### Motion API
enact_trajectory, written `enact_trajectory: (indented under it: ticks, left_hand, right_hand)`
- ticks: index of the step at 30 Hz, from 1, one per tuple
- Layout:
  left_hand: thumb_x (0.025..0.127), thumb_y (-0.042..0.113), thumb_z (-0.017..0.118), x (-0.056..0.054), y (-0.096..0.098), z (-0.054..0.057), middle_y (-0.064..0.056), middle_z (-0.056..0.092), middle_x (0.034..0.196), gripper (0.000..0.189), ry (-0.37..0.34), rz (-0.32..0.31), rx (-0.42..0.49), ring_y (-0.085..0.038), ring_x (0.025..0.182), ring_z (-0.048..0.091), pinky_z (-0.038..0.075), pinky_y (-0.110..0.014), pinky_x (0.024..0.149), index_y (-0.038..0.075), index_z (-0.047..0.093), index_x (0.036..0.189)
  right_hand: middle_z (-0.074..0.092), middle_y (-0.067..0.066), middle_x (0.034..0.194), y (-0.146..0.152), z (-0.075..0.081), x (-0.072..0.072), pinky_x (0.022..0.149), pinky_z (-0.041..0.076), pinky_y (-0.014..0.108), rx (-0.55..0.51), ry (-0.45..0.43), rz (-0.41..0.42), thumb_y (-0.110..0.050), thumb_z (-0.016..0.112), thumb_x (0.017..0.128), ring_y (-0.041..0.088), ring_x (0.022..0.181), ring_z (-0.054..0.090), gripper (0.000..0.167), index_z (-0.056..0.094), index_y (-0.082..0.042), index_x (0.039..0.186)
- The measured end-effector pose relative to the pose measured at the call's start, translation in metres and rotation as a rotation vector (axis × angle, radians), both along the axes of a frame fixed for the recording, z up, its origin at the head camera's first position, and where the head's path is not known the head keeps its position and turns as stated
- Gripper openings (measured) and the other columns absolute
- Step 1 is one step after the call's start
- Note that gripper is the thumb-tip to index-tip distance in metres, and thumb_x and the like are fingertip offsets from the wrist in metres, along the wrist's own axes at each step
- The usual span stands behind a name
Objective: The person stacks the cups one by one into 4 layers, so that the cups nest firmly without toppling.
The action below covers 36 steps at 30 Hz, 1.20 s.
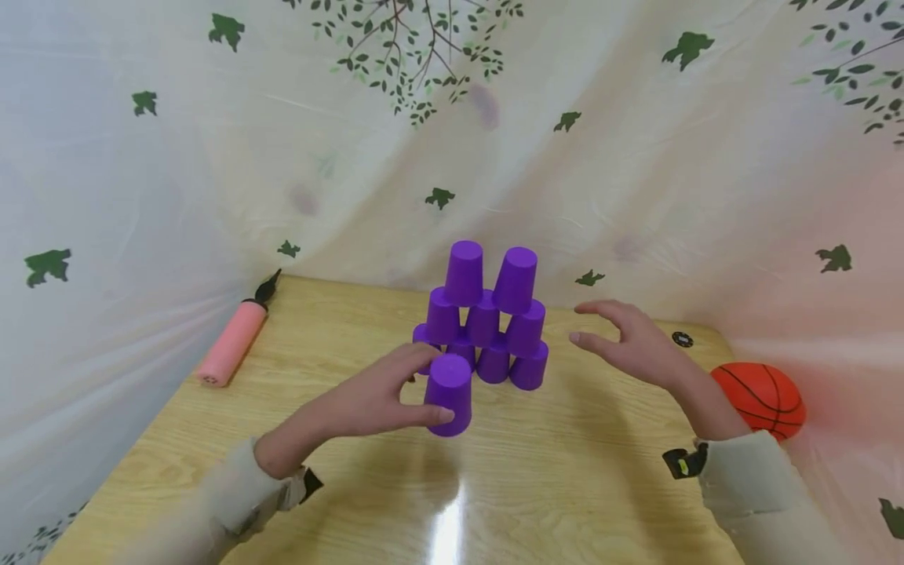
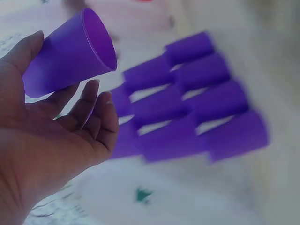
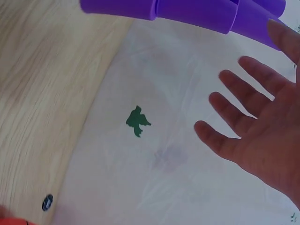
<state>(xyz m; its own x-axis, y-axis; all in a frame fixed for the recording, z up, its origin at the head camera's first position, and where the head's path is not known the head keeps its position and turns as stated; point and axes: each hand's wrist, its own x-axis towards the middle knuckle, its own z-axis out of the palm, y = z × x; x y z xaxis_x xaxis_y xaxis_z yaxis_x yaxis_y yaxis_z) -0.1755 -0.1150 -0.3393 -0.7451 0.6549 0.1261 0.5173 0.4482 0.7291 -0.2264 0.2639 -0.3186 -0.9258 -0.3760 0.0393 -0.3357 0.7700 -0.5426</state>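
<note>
A purple cup (image 1: 449, 396), mouth downward, is held between the thumb and fingers of my left hand (image 1: 377, 392), in front of a stack of like cups. In the left wrist view the held cup (image 2: 70, 56) tilts with its mouth toward the stack. The stack (image 1: 482, 320) stands as a pyramid of upside-down purple cups in three tiers, with two cups on top; my left hand and its cup hide part of the lower left. To the right of the stack, my right hand (image 1: 639, 345) hovers apart from it, fingers spread and holding nothing.
On the wooden table (image 1: 565, 486), a pink hand pump (image 1: 236, 341) with a black nozzle lies at the left edge. An orange-red ball (image 1: 763, 399) with black lines sits at the right edge, near a small black disc (image 1: 682, 339). A leaf-printed curtain (image 1: 374, 157) hangs behind.
</note>
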Motion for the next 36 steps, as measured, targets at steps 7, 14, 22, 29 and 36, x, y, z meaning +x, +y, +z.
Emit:
enact_trajectory:
  ticks: [7,14,22,29,36]
  left_hand:
    - [0.087,0.05,0.074,-0.022,-0.014,0.061,0.01,0.054,0.138,0.06,0.109,0.085,-0.069,-0.013,0.13,0.047,0.041,-0.046,0.109,0.031,0.052,0.14]
    - [0.09,0.042,0.073,-0.056,-0.014,0.103,0.004,0.058,0.131,0.053,0.195,0.13,-0.065,-0.016,0.123,0.049,0.044,-0.045,0.1,0.022,0.056,0.136]
    - [0.091,0.047,0.07,-0.091,0.001,0.115,0.002,0.058,0.125,0.051,0.21,0.144,-0.104,-0.017,0.118,0.052,0.045,-0.046,0.097,0.021,0.057,0.132]
    - [0.09,0.047,0.07,-0.11,0.016,0.119,-0.002,0.059,0.124,0.049,0.207,0.15,-0.101,-0.021,0.121,0.051,0.045,-0.046,0.1,0.016,0.058,0.126]
    - [0.09,0.051,0.069,-0.124,0.031,0.125,-0.003,0.058,0.125,0.055,0.221,0.158,-0.116,-0.021,0.12,0.05,0.043,-0.043,0.103,0.014,0.058,0.129]
  right_hand:
    - [0.06,0.018,0.138,0.014,-0.007,0.033,0.1,0.043,0.063,0.247,0.012,0.041,-0.05,0.06,0.097,0.045,0.13,0.052,0.056,0.06,-0.01,0.135]
    - [0.064,0.019,0.132,0.032,-0.028,0.051,0.09,0.05,0.062,0.393,-0.037,0.074,-0.053,0.064,0.093,0.047,0.121,0.057,0.053,0.066,-0.014,0.128]
    - [0.065,0.018,0.128,0.047,-0.043,0.064,0.091,0.049,0.062,0.412,-0.08,0.072,-0.048,0.069,0.09,0.048,0.119,0.058,0.049,0.067,-0.013,0.125]
    - [0.066,0.018,0.127,0.051,-0.045,0.067,0.09,0.047,0.065,0.42,-0.06,0.065,-0.049,0.069,0.089,0.049,0.118,0.057,0.051,0.067,-0.012,0.124]
    - [0.066,0.017,0.126,0.052,-0.045,0.07,0.089,0.048,0.064,0.421,-0.043,0.053,-0.049,0.07,0.089,0.049,0.118,0.057,0.05,0.067,-0.013,0.123]
